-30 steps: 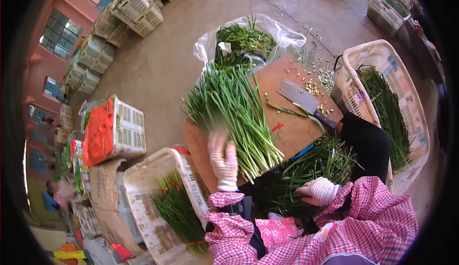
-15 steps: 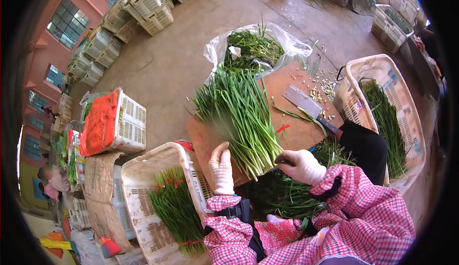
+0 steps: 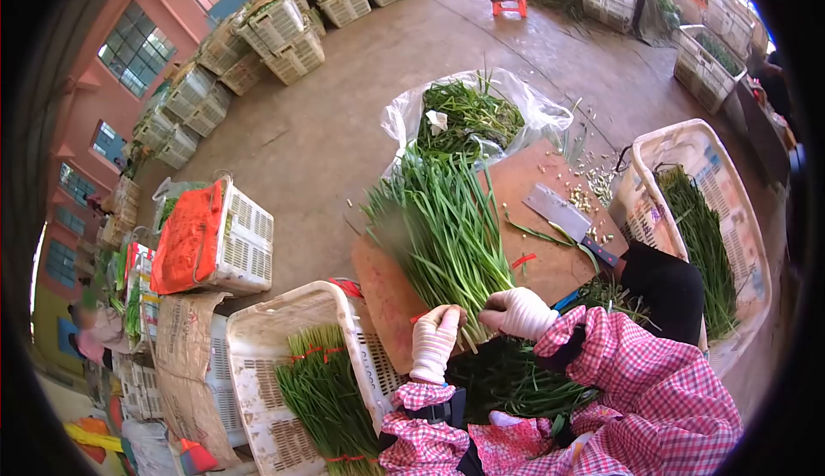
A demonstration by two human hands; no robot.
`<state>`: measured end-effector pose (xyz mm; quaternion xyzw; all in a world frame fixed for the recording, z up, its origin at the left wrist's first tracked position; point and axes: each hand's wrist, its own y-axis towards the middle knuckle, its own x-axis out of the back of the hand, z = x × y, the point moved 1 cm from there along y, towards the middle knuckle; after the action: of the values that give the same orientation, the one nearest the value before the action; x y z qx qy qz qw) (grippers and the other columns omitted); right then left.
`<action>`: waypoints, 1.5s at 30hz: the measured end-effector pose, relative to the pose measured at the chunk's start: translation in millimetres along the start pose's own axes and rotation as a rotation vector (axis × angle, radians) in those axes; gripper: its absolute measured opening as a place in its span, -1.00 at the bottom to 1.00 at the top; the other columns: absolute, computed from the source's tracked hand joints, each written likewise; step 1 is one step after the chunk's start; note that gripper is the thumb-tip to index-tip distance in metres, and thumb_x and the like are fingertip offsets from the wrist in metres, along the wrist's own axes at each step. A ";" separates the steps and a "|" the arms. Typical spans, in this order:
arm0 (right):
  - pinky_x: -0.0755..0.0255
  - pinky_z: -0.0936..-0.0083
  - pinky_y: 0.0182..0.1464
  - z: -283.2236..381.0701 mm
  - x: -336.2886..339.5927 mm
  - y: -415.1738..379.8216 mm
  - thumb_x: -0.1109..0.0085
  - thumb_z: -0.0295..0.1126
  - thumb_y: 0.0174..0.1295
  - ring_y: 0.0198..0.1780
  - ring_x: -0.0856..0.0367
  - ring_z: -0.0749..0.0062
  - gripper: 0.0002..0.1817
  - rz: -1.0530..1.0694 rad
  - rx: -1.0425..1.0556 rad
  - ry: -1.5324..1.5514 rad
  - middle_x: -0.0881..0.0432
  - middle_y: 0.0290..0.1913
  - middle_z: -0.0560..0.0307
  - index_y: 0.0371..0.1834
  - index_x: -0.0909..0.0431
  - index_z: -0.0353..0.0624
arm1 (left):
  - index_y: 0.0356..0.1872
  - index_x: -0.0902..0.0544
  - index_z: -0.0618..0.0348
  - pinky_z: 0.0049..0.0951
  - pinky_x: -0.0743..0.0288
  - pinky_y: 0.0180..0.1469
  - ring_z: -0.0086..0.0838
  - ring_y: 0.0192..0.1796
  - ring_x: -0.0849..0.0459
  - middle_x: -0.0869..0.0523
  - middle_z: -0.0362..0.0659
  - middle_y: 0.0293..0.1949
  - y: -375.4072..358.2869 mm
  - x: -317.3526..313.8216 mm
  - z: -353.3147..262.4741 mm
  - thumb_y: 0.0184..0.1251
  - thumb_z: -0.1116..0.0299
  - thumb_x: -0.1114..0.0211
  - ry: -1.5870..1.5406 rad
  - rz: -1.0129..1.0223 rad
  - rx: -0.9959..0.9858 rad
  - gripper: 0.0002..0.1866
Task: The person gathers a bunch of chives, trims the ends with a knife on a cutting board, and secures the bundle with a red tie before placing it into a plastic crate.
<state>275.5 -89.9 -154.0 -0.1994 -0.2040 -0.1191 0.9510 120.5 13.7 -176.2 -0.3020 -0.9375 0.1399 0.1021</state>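
Note:
A large bunch of garlic chives (image 3: 451,227) lies on the brown board, its pale stem ends toward me. At those ends my left hand (image 3: 438,338), in a striped knit glove, is closed in a pinch, and a bit of red tie (image 3: 418,316) sticks out by its fingers. Close beside it, my right hand (image 3: 521,314), gloved too, has its fingers curled together against the stems; what they hold is hidden. Another red tie (image 3: 522,260) rests on the board (image 3: 537,287), near a cleaver (image 3: 559,211) and a few loose leaves.
A crate (image 3: 296,308) of tied chive bundles stands at my left, another crate (image 3: 640,180) with chives at my right. Beyond the board sits a plastic bag (image 3: 541,113) of greens. Cut bits lie around the board's right edge. Loose greens (image 3: 516,386) lie below my hands.
My left hand has moved right to the stem ends, its fingers now pinched. My right hand has shifted left toward it. The whole view has shifted slightly.

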 end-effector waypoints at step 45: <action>-0.54 0.40 -0.32 -38.3 -3.3 10.0 -0.30 -0.32 0.08 -0.41 -0.68 0.12 -0.82 -0.514 0.283 0.116 -0.65 -0.47 -0.03 -0.31 -0.61 -0.15 | 0.16 -0.54 0.03 0.07 -0.01 0.38 -0.16 0.39 -0.27 -0.42 -0.15 0.30 31.0 -46.7 7.5 0.18 0.26 -0.18 1.076 -0.013 -0.674 -0.53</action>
<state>288.7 -96.8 -190.8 0.0006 -0.2079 -0.3377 0.9180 172.3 8.5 -198.2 -0.3399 -0.7495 -0.3348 0.4589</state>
